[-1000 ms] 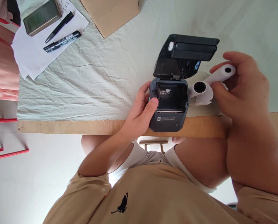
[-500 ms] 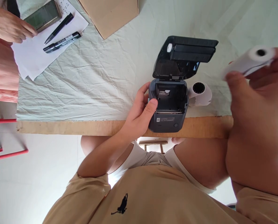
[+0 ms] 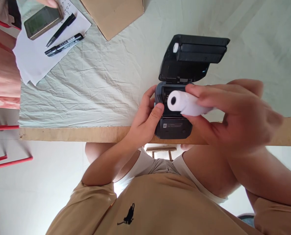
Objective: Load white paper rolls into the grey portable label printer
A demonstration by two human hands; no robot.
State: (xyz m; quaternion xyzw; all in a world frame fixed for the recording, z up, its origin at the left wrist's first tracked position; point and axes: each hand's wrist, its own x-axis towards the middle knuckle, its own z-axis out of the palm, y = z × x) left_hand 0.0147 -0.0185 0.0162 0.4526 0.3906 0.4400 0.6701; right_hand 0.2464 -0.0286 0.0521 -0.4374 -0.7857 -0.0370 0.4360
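Paper roll at the open printer, two hands engaged

Item 1: white paper roll [image 3: 191, 105]. Held over the printer's open bay, dark core end toward 9 o'clock, loose edge toward 4 o'clock. Contact with the bay floor: cannot tell.

Item 2: portable printer [image 3: 173, 128], dark, at the near edge of the bench [image 3: 106, 81]. Lid [image 3: 194, 49] raised toward 12 o'clock.

Item 3: right hand [image 3: 245, 114], at 3 o'clock of the printer. Fingers and thumb clamped on the roll from opposite sides.

Item 4: left hand [image 3: 145, 122], at 9 o'clock. Closed around the printer's side, thumb on the rim of the bay.

Change: the roll has come in from the 3 o'clock side and is now above the bay. Judged meaning: roll and bay are brought together, but fit and alignment are unsettled; the roll does not look seated.

Surroundings, from the printer: cardboard box [image 3: 118, 16] at 11 o'clock; at 10 o'clock, paper sheets [image 3: 33, 63] bearing a marker [image 3: 63, 45], a pen [image 3: 60, 31] and a phone-like device [image 3: 42, 22], the last touched by another person's fingers [image 3: 52, 3].
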